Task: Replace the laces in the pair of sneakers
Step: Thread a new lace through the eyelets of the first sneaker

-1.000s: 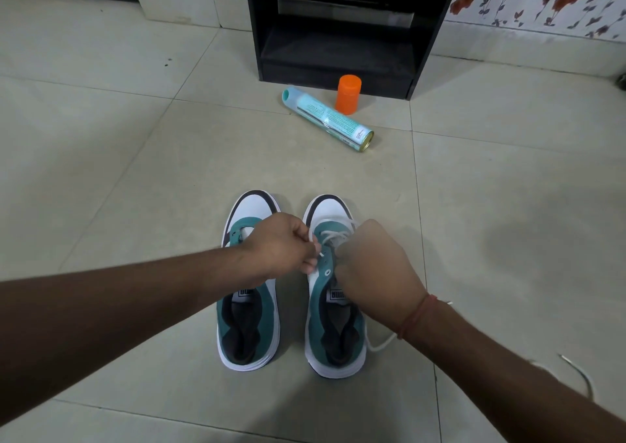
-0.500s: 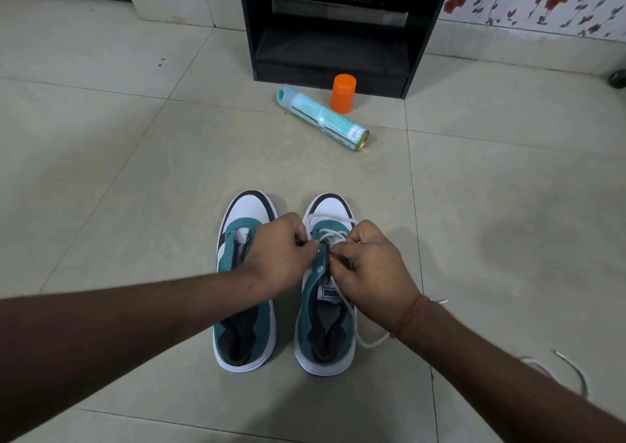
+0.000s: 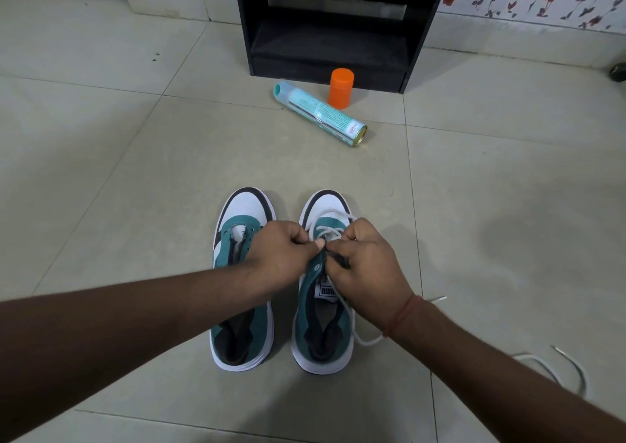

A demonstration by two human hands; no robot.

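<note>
While both hands (image 3: 281, 256) (image 3: 367, 266) pinch the white lace (image 3: 327, 231) in tight grips, it crosses the right sneaker (image 3: 321, 307).

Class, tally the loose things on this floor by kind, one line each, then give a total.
Sneakers: 2
White laces: 2
Spray can: 1
Orange cap: 1
Total: 6

Spray can (image 3: 320, 114), orange cap (image 3: 341, 88), black cabinet (image 3: 335, 19)
</note>
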